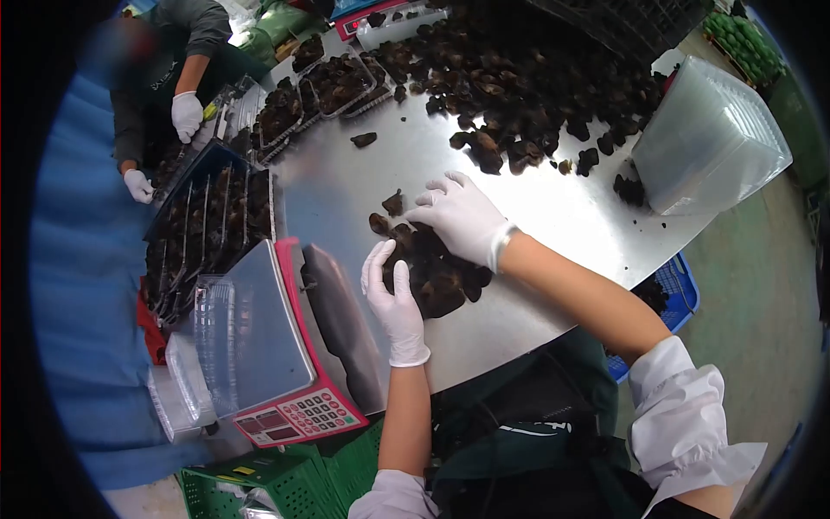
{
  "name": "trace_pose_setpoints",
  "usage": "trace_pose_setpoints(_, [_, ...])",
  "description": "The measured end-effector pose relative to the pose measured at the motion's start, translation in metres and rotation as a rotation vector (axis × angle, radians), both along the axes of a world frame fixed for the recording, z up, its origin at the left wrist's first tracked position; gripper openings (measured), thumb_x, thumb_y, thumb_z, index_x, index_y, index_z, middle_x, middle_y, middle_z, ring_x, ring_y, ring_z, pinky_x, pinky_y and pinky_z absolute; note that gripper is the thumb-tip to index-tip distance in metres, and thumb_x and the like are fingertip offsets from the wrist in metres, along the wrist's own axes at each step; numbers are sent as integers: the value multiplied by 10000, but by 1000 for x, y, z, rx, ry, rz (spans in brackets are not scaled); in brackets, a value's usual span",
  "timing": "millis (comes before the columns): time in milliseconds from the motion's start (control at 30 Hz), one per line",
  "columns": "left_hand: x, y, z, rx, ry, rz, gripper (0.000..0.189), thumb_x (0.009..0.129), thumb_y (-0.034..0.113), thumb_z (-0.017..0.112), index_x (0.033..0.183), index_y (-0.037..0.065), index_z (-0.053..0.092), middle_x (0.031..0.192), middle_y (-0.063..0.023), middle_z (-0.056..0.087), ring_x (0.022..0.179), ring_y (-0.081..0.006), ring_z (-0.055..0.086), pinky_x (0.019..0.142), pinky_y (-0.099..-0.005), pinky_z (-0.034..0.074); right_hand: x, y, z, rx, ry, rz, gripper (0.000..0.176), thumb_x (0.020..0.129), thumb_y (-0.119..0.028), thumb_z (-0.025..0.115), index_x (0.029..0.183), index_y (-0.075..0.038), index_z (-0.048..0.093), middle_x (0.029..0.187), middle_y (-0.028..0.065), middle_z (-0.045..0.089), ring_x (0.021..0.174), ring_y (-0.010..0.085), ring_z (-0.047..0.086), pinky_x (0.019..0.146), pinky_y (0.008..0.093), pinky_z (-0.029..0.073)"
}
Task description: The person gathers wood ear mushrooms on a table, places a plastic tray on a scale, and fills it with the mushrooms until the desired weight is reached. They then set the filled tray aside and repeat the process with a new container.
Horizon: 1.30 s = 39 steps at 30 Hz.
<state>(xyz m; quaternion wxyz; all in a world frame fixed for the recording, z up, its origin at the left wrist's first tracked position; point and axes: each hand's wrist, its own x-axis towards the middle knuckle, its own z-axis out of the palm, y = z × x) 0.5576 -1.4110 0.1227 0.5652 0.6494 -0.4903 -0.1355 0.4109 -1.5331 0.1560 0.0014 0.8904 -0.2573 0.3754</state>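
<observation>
A small pile of dark brown wood ear mushrooms [437, 277] lies on the metal table before me. My left hand [396, 298], in a white glove, rests at the pile's left edge with thumb and fingers apart. Over the pile's far side is my right hand [462, 218], also gloved, palm down with its fingers stretched out. Parts of the pile are hidden beneath it. Neither hand shows anything gripped. Two loose pieces sit just beyond my left fingertips. To the left stands a pink-edged scale [337, 413] with a clear plastic tray [216, 337] on its platform.
A large heap of mushrooms [519, 78] covers the far table. Stacked clear containers [713, 138] stand at the right edge. Filled trays [341, 82] sit at the far left, near a co-worker's gloved hand [187, 116]. A blue basket [679, 285] and green crates [277, 484] are below.
</observation>
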Motion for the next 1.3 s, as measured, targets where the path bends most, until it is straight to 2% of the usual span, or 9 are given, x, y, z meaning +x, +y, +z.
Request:
trace_pose_setpoints(67, [0,3,-1,-21,125,14,259,932,38,623,1185,18,673,1242,-120,643,1210,-263,564,1080,-389,400,6,-16,3,333,317,-99,283,821,-87,659,1085,-149,742,900,52,720,996,256,667,1016,421,419])
trace_pose_setpoints(200, [4,3,-5,-12,82,2,281,922,19,614,1198,18,665,1238,-113,647,1213,-256,564,1080,-385,400,-33,1,25,1141,-754,-104,217,962,-110,598,1115,-22,725,954,94,753,959,158,687,836,301,522])
trace_pose_setpoints(533, [-12,11,14,-16,-29,87,376,867,8,618,1242,18,587,1281,-124,594,1228,-301,522,1080,-438,378,-281,134,-5,375,-873,-634,314,1010,-52,542,1314,-4,603,1198,131,663,1074,193,645,960,324,497])
trace_pose_setpoints(700, [-80,26,95,-594,-600,-577,172,590,23,629,726,70,534,1051,-136,593,971,-364,578,823,-501,502,-397,177,-65,226,-1061,-1177,408,1031,-71,498,1434,-7,491,1321,156,591,1223,218,561,1046,357,446])
trace_pose_setpoints(867, [-161,69,191,-624,-326,-1281,290,803,159,642,1067,42,662,1034,-143,632,951,-337,580,852,-418,534,-316,156,-31,242,-878,-974,413,1014,-12,464,1425,0,504,1287,148,605,1170,210,583,1001,354,478])
trace_pose_setpoints(900, [-178,76,201,-887,-176,-1142,162,687,193,612,812,114,545,828,-149,548,808,-301,564,750,-421,487,-292,153,-24,295,-836,-923,407,1005,-5,475,1410,4,517,1288,137,607,1142,213,599,990,344,484])
trace_pose_setpoints(933, [-170,83,206,-836,-246,-1376,414,752,358,702,1098,135,657,1091,-203,598,1025,-407,597,1043,-626,397,-270,147,-21,258,-760,-839,364,990,-7,501,1346,14,574,1231,137,637,1108,216,619,976,340,488])
trace_pose_setpoints(1000, [-184,96,222,-759,-28,-1261,209,712,232,674,880,141,587,832,-125,538,779,-316,573,898,-556,502,-235,137,-11,339,-580,-683,295,941,4,539,1211,18,658,1109,132,691,1070,235,646,962,350,489])
trace_pose_setpoints(1300, [-158,92,218,-606,-161,-1207,268,725,84,656,965,-36,670,1024,-187,658,926,-313,638,903,-413,537,-171,-20,-32,158,58,-743,446,847,-290,680,1261,-131,631,1319,132,600,1310,365,470,1149,564,286])
